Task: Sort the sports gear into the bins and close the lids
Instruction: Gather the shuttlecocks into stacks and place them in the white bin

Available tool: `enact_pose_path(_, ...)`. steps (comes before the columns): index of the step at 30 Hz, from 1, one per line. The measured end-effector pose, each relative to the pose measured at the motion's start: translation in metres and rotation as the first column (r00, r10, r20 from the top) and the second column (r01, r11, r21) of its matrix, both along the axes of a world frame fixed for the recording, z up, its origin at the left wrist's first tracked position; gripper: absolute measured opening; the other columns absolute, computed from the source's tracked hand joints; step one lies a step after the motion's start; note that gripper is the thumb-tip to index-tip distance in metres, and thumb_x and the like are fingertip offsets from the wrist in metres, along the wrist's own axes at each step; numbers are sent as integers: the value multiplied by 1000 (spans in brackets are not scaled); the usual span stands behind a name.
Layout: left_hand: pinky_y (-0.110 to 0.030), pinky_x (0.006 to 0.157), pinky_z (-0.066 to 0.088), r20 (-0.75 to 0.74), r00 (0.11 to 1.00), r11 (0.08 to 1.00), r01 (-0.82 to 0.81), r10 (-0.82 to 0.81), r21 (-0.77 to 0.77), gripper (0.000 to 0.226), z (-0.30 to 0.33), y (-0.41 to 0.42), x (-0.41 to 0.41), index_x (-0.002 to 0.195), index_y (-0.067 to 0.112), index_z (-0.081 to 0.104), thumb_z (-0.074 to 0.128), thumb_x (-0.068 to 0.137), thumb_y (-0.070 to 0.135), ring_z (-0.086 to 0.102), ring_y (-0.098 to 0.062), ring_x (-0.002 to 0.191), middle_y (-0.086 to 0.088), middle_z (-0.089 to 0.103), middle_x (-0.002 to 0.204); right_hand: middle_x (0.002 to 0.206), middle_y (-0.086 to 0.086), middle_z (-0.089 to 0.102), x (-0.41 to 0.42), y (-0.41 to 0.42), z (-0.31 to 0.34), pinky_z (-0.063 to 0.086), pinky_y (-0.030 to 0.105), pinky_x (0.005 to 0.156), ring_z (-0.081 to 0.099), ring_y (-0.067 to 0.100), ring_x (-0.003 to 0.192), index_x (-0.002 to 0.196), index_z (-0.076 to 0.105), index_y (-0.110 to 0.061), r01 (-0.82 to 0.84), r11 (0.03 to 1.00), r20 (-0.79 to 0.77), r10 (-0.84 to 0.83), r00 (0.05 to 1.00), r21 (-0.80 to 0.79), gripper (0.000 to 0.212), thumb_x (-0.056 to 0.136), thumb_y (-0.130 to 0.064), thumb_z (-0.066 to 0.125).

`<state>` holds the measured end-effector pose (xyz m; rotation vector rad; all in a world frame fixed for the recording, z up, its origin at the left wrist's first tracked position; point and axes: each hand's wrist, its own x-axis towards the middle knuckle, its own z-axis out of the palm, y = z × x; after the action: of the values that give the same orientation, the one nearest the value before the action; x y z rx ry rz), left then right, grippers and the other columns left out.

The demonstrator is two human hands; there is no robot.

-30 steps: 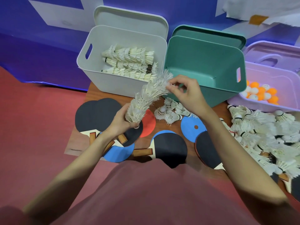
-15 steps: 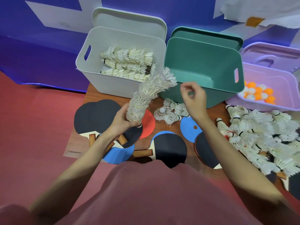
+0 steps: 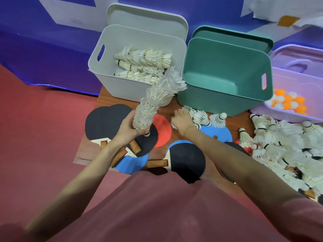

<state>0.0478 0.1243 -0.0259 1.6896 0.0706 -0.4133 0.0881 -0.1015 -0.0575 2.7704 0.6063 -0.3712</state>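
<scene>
The left hand (image 3: 128, 130) is gripping the lower end of a long nested stack of shuttlecocks (image 3: 153, 102), fingers curled round it, and the stack is leaning up and away from that hand toward the white bin (image 3: 108, 74). That bin, beyond the left hand, is holding more stacked shuttlecocks (image 3: 141, 65) lying on their sides, with its lid (image 3: 146, 18) standing behind it. The right hand (image 3: 181, 120) is reaching down to the surface (image 3: 167, 109), its fingers curled over a white shuttlecock of which only a small part is showing below the hand. Just beyond and to the right of the right hand, a few loose shuttlecocks (image 3: 204, 117) are lying in front of the green bin (image 3: 225, 75). Farther right of it, a large heap of shuttlecocks (image 3: 283, 144) is lying near the purple bin (image 3: 297, 84), which is holding orange and white balls (image 3: 286, 101). Table tennis paddles (image 3: 187, 159) are lying spread under and nearer than both hands.
</scene>
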Motion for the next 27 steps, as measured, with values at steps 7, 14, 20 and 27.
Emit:
enact_pose_path(7, -41, 97, 49, -4, 1000, 999, -26, 26, 32, 71, 2, 6, 4, 122, 22, 55, 80, 64, -8, 61, -17, 108, -2, 64, 115, 106, 17, 44, -8, -35, 11, 39, 41, 90, 44, 33, 101, 142, 31, -20, 341, 781, -99, -341, 935, 524, 58, 90, -18, 56)
enact_pose_path(14, -33, 93, 49, -3, 1000, 1000, -6, 6, 29, 72, 10, 1, 7, 120, 27, 54, 80, 64, -9, 60, -13, 107, 1, 63, 115, 97, 0, 56, -24, -65, 85, 48, 24, 73, 55, 8, 86, 115, 36, -19, 285, 39, -222, -532, 817, 958, 40, 87, -19, 64)
enact_pose_path(20, -36, 94, 50, 29, 999, 997, 22, -25, 80, 70, 21, 0, 17, 122, 25, 55, 82, 64, -3, 61, -17, 109, 0, 64, 115, 80, -2, 59, 3, -58, 159, 47, 26, 67, 57, 8, 74, 84, 50, -19, -32, -211, -99, -582, 807, 977, 20, 81, -18, 70)
enact_pose_path(27, -18, 72, 54, 56, 998, 994, 24, -30, 105, 63, 46, 2, 23, 117, 18, 54, 76, 66, -12, 64, -2, 83, -5, 62, 103, 82, -1, 57, 17, -33, 147, 40, 26, 77, 49, 8, 83, 84, 58, -12, 190, 22, -168, -369, 914, 982, 18, 96, -24, 49)
